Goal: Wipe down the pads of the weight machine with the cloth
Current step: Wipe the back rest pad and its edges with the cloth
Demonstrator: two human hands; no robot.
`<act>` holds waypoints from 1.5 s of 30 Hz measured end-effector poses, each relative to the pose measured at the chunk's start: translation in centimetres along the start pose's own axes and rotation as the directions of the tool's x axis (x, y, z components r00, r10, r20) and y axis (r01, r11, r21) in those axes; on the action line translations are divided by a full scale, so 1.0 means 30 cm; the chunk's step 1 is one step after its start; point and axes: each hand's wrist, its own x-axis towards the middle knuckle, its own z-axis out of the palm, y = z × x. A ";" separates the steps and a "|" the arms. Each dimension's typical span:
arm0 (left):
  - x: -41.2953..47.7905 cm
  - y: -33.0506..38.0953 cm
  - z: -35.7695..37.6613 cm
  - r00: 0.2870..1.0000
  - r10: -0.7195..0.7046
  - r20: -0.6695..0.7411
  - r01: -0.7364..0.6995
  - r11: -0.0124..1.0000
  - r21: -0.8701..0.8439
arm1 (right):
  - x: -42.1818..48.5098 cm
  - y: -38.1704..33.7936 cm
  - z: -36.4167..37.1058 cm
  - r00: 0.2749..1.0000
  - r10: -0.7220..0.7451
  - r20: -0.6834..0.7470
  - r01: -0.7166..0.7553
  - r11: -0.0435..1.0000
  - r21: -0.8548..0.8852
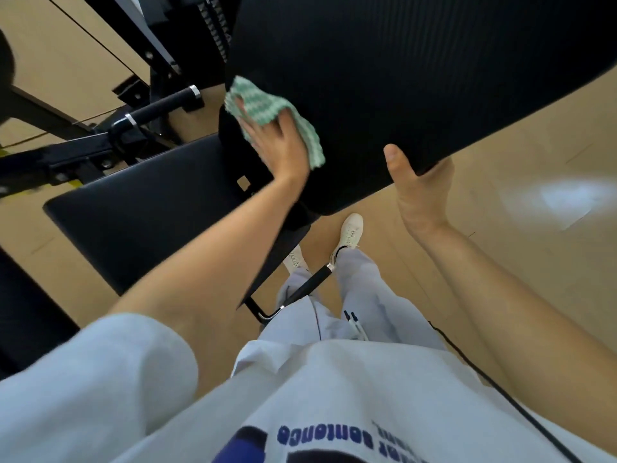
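A large black back pad [400, 71] of the weight machine fills the upper right of the head view. My left hand [277, 142] presses a green-and-white cloth [263, 108] flat against the pad's lower left part. My right hand [417, 188] grips the pad's lower edge, thumb on the front face and fingers hidden behind it. Below and to the left lies the black seat pad [140, 208].
Black machine frame bars and two chrome-tipped grip handles [160, 108] stand at the left. Another black handle [314, 279] juts out under the seat near my legs. Tan floor [517, 195] spreads to the right. My white shoes [349, 228] stand close to the seat.
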 end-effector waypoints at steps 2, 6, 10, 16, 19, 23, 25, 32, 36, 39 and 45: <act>0.171 0.002 -0.026 0.999 -0.038 -0.030 0.037 0.999 -0.028 | 0.001 0.002 0.006 1.000 0.010 -0.013 -0.010 1.000 -0.002; 0.316 0.005 -0.028 0.997 -0.048 -0.064 0.040 0.993 -0.111 | -0.003 0.006 0.016 0.999 0.031 -0.024 -0.030 0.999 0.012; 0.258 0.017 -0.028 0.993 -0.063 -0.097 0.046 0.985 -0.169 | -0.016 -0.005 0.028 0.999 0.045 -0.030 -0.043 0.998 0.034; -0.139 -0.101 0.009 0.988 -0.153 -0.008 0.153 0.988 0.014 | -0.030 -0.004 0.027 0.999 0.043 -0.018 -0.042 0.999 0.026; -0.295 -0.200 0.054 0.988 -0.146 0.059 0.134 0.976 0.172 | -0.041 -0.012 0.040 0.998 0.057 -0.038 -0.056 0.998 0.015; -0.349 -0.155 0.024 0.928 -0.337 0.159 0.309 0.934 0.179 | -0.065 0.003 0.079 0.989 0.127 -0.076 -0.125 0.992 0.032; -0.364 -0.155 0.011 0.902 -0.394 0.176 0.383 0.919 0.093 | -0.090 0.013 0.096 0.977 0.207 -0.043 -0.208 0.977 -0.040; -0.364 -0.197 -0.131 0.788 -0.567 0.239 0.614 0.755 -0.232 | -0.249 0.034 0.143 0.763 0.586 0.272 -0.450 0.784 -0.427; -0.330 -0.274 -0.229 0.775 -0.580 0.251 0.627 0.655 -0.422 | -0.315 -0.015 0.208 0.682 0.530 0.504 -0.229 0.809 -0.541; -0.295 -0.251 -0.290 0.832 -0.495 0.252 0.549 0.662 -0.511 | -0.262 -0.041 0.304 0.725 0.304 0.618 0.086 0.851 -0.519; -0.101 -0.158 -0.318 0.939 -0.317 0.135 0.337 0.763 -0.551 | -0.023 -0.127 0.527 0.623 -0.033 0.782 0.607 0.651 -0.456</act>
